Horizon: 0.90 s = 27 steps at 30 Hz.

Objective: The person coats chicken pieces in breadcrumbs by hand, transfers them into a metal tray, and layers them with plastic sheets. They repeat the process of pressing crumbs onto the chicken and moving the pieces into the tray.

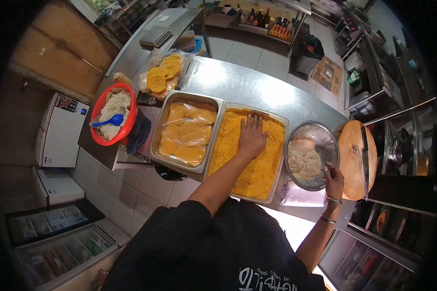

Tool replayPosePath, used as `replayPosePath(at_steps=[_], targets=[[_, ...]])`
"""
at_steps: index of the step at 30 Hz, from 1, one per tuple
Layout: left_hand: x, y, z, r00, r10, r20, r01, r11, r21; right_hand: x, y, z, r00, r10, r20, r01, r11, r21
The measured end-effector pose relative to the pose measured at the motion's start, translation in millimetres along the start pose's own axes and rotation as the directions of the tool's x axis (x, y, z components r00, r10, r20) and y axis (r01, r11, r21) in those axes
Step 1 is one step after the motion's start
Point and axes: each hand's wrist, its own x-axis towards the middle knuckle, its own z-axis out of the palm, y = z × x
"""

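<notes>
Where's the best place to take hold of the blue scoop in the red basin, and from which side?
Probably by its narrow handle, coming from above on the picture's left. The blue scoop rests its broad head on pale food, while the handle points left toward the rim of the red basin.

Glossy, smooth metal makes up the tabletop (218,75) across the centre. Left of the middle, shiny clear plastic film (188,132) covers a metal tray (177,165); the orange crumbs (250,182) in the centre look rough and matt. Right of centre, a metal bowl (328,141) gleams beside a smooth wooden board (348,162). The red basin (98,114) at left is glossy plastic; the black shirt (179,242), lower centre, matt cloth.
</notes>
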Motion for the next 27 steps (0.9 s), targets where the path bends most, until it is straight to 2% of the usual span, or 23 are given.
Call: replayPosePath(at_steps=[2,4,6,7,9,10,12,13,15,16,17,19,20,22,23,24,25,26,27], targets=[[3,2,2,1.000,-0.007,-0.010,0.007,1.000,-0.001,0,3,-1,1.000,0.012,0.024,-0.009,0.993,-0.118],[3,3,0,1.000,-0.016,-0.027,0.016,1.000,-0.004,0,2,2,1.000,0.009,0.009,-0.008,0.997,-0.079],[2,3,0,0.998,-0.019,0.058,0.017,0.999,0.036,-1,0,4,1.000,-0.001,-0.006,0.001,0.999,-0.036],[1,0,4,0.999,-0.017,0.050,0.015,0.999,0.038,0,-2,5,1.000,-0.001,-0.001,0.001,0.999,-0.052],[1,-3,12,0.965,0.039,-0.258,-0.037,0.999,0.009,2,-8,2,1.000,-0.006,-0.012,0.005,0.997,-0.072],[2,-1,-4,0.964,0.054,-0.261,-0.055,0.998,0.004,2,-11,1,1.000,-0.019,-0.024,0.018,0.997,-0.070],[-3,-1,-49,0.995,-0.097,-0.007,0.088,0.932,-0.350,-3,-10,-5,0.998,-0.042,-0.047,0.040,0.998,-0.052],[-2,-1,-48,0.997,-0.080,-0.003,0.074,0.931,-0.356,-4,-9,-9,0.997,-0.037,-0.064,0.034,0.998,-0.055],[1,-5,-48,0.973,-0.136,-0.189,0.057,0.926,-0.374,-3,-7,-10,0.997,-0.043,-0.064,0.040,0.998,-0.044],[1,-8,-48,0.967,-0.089,-0.239,-0.008,0.926,-0.377,-2,-5,-9,0.995,-0.061,-0.074,0.055,0.995,-0.082],[0,-9,-47,0.966,-0.092,-0.242,-0.005,0.928,-0.371,-2,-4,-8,0.996,-0.064,-0.068,0.058,0.995,-0.078],[-4,-7,-50,0.969,0.024,-0.244,-0.092,0.959,-0.269,-5,-7,-4,0.995,-0.053,-0.080,0.049,0.998,-0.047],[-4,-6,-51,0.969,0.023,-0.244,-0.090,0.960,-0.267,-6,-8,-3,0.996,-0.053,-0.077,0.050,0.998,-0.045],[-7,-4,-54,0.871,0.173,-0.459,-0.310,0.919,-0.243,-10,-10,-3,0.996,-0.052,-0.068,0.047,0.996,-0.070],[-9,-2,-55,0.872,0.173,-0.458,-0.310,0.919,-0.243,-11,-11,-3,0.996,-0.050,-0.068,0.045,0.997,-0.070],[-14,-1,-57,0.979,0.077,-0.188,-0.132,0.945,-0.298,-11,-10,-4,0.996,-0.053,-0.078,0.048,0.997,-0.058],[-20,0,-59,0.995,-0.030,0.100,0.059,0.952,-0.300,-12,-10,-4,0.995,-0.054,-0.086,0.051,0.998,-0.047],[-26,-1,-61,0.994,-0.034,0.102,0.064,0.952,-0.299,-12,-10,-7,0.995,-0.053,-0.081,0.049,0.998,-0.047],[-33,-4,-68,0.984,0.130,-0.118,-0.161,0.937,-0.308,-13,-12,-9,0.995,-0.061,-0.080,0.056,0.997,-0.060]])
